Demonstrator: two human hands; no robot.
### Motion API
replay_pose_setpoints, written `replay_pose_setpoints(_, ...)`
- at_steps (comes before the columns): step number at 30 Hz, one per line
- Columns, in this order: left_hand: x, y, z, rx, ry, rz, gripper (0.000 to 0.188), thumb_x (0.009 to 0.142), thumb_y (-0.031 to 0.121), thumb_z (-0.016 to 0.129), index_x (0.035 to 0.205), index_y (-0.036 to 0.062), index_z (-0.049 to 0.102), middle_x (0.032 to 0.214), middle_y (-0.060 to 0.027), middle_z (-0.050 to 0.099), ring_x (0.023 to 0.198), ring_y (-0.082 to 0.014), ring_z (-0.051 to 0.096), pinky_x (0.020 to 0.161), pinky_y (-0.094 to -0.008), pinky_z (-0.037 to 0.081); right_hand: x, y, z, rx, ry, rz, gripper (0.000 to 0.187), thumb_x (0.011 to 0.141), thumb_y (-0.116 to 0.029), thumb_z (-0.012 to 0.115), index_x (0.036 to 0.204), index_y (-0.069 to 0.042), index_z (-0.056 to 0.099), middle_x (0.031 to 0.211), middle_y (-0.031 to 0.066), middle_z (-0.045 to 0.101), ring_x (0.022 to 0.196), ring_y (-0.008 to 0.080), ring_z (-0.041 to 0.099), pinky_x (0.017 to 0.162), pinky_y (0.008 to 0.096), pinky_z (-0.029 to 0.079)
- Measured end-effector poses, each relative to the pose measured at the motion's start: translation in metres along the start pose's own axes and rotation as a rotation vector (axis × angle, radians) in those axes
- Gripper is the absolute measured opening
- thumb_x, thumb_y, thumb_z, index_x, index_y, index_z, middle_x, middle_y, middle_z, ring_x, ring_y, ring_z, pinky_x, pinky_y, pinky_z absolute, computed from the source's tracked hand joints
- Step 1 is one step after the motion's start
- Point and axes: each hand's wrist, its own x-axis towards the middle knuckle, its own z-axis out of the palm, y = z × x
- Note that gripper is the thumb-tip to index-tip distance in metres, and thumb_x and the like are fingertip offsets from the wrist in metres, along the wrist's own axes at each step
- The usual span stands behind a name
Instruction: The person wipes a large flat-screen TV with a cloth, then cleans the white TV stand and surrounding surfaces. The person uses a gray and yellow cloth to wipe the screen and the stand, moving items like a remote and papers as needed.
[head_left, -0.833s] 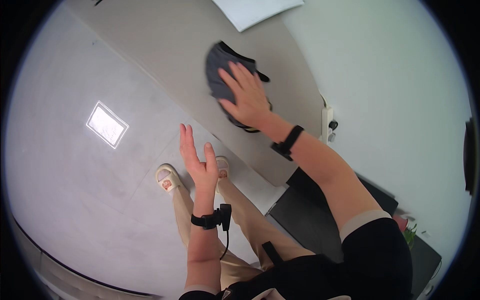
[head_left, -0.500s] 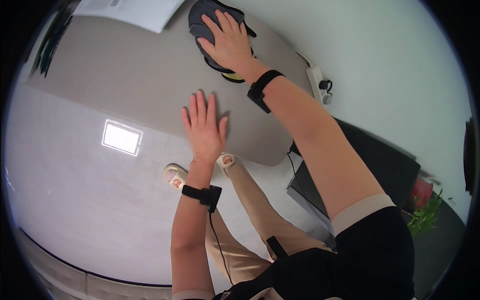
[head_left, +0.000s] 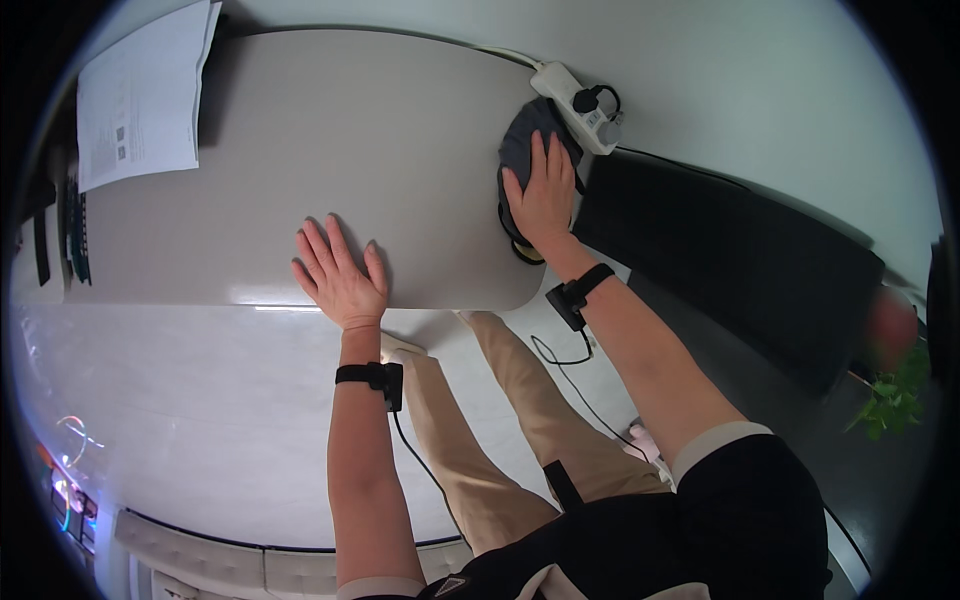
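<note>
My right hand [head_left: 543,200] lies flat, fingers stretched, on a dark grey cloth item [head_left: 517,150] with black edging. A yellowish part shows at its near end; the hand covers much of it, so I cannot tell its exact kind. It rests at the right end of a grey-beige table [head_left: 300,130]. On the near part of that table, my left hand [head_left: 343,278] is laid palm down with its fingers apart, holding nothing.
A white power strip [head_left: 575,105] with plugs lies just beyond the cloth item, against the wall. White printed papers [head_left: 145,105] are at the far left. To the right stand a black cabinet [head_left: 730,260] and a green potted plant [head_left: 890,400]. Cables hang from both wrist straps.
The view has turned and shifted. My right hand and the cloth item beneath it are now at the table's right end, closer to the power strip. My left hand still lies on the table.
</note>
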Motion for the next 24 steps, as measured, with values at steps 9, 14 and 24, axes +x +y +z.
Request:
replay_pose_setpoints(9,-0.007,-0.012,0.014,-0.022,0.004,0.013,0.063,0.097,0.040,0.050,0.152,0.0102,0.046,0.164,-0.0187,0.033,0.152,-0.0371,0.028,0.122,-0.0564,0.014,0.085,-0.177,0.052,0.225,-0.090,-0.442,0.063,0.093,-0.035,0.064,0.150,-0.018,0.047,0.159,0.0062,0.041,0.148,0.0297,0.032,0.116,0.0605,0.028)
replay_pose_setpoints(14,-0.010,-0.016,0.014,-0.048,0.049,0.047,0.051,0.094,0.029,0.052,0.140,0.0087,0.054,0.155,-0.0176,0.044,0.148,-0.0374,0.035,0.122,-0.0572,0.017,0.048,-0.172,0.038,0.455,-0.380,-0.798,0.040,0.091,-0.022,0.066,0.131,-0.019,0.068,0.149,-0.0004,0.054,0.144,0.0197,0.041,0.123,0.0481,0.025)
replay_pose_setpoints(24,-0.008,-0.013,0.008,-0.076,0.043,0.050,0.051,0.092,0.023,0.054,0.141,0.0111,0.053,0.153,-0.0152,0.046,0.146,-0.0349,0.037,0.122,-0.0575,0.018,0.004,-0.092,-0.010,0.232,-0.391,-0.681,0.069,0.079,-0.018,0.076,0.144,-0.024,0.055,0.151,0.0003,0.050,0.144,0.0223,0.039,0.117,0.0588,0.031)
